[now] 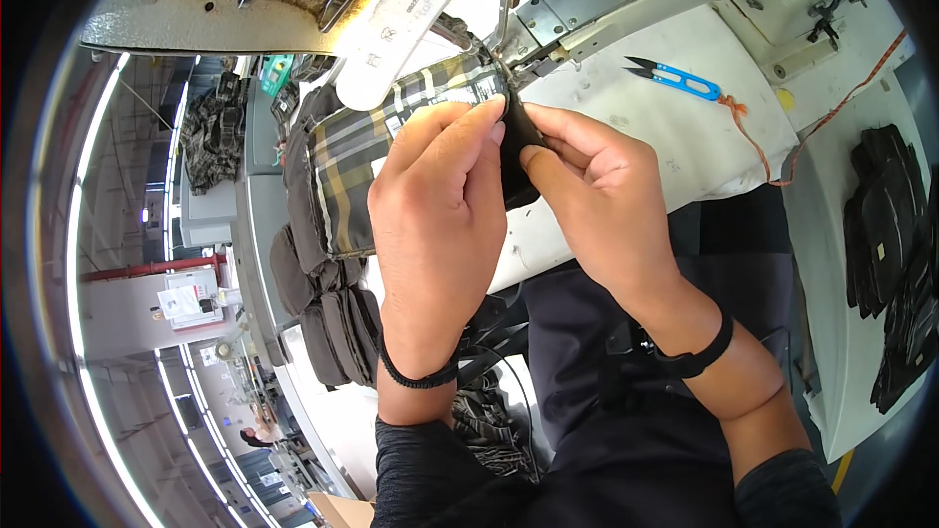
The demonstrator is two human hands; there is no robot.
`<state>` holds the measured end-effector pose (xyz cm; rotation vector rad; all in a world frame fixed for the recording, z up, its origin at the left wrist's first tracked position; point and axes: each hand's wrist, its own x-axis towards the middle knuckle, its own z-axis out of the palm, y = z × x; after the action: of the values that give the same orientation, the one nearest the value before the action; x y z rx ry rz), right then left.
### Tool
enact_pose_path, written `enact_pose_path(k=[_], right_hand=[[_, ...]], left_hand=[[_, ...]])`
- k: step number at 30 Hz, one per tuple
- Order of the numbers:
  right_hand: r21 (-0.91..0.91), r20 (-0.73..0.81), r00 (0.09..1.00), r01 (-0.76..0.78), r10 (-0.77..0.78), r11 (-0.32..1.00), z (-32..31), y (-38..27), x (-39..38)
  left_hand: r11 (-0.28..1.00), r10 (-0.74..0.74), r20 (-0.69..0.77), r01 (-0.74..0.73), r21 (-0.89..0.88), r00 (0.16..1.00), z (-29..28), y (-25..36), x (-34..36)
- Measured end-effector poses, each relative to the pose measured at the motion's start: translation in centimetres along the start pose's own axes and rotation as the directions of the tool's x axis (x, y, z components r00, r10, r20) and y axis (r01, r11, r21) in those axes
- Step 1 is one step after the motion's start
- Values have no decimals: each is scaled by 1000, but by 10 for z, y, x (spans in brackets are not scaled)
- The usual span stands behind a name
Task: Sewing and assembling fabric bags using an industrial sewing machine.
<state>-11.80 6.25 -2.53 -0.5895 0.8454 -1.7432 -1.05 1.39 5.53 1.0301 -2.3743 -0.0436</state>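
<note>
My left hand (440, 191) is closed, its thumb and forefinger pinching the edge of a dark fabric piece (518, 181). Just right of it, my right hand (602, 176) pinches the same dark cloth between thumb and fingers. Both hands are close together below the needle area of a sewing machine (577, 24). A plaid fabric panel (342, 176) in grey, yellow and white lies under and left of my left hand, with a white label near the fingertips. How the plaid and dark pieces join is hidden behind my fingers.
Blue-handled thread snips (675, 79) lie on the white machine bed, tied to an orange cord (822, 122). Dark fabric pieces (885, 225) are stacked at the right. More dark bundles (328, 332) sit at the left. The machine head (225, 5) and a white lamp (401, 29) overhang the upper left.
</note>
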Motion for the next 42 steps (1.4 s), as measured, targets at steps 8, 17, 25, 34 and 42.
enact_pose_path(k=[8, 17, 25, 34, 42], right_hand=[[-30, -49, 997, 56, -57, 998, -5, 5, 16], [-182, 43, 995, 98, -92, 978, -10, -2, 11], [-140, -16, 995, 93, -96, 986, -8, 5, 22], [0, 29, 995, 92, -92, 996, -6, 10, 27], [-496, 26, 924, 344, -383, 797, -16, 10, 4]], left_hand=[[998, 43, -46, -45, -40, 998, 10, -7, 7], [1000, 7, -87, -5, 21, 996, 18, 3, 6], [992, -104, -27, 106, 67, 994, 17, 5, 12], [947, 217, -115, -181, 266, 969, 25, -9, -13], [858, 478, 34, -475, 195, 878, 6, -39, 1]])
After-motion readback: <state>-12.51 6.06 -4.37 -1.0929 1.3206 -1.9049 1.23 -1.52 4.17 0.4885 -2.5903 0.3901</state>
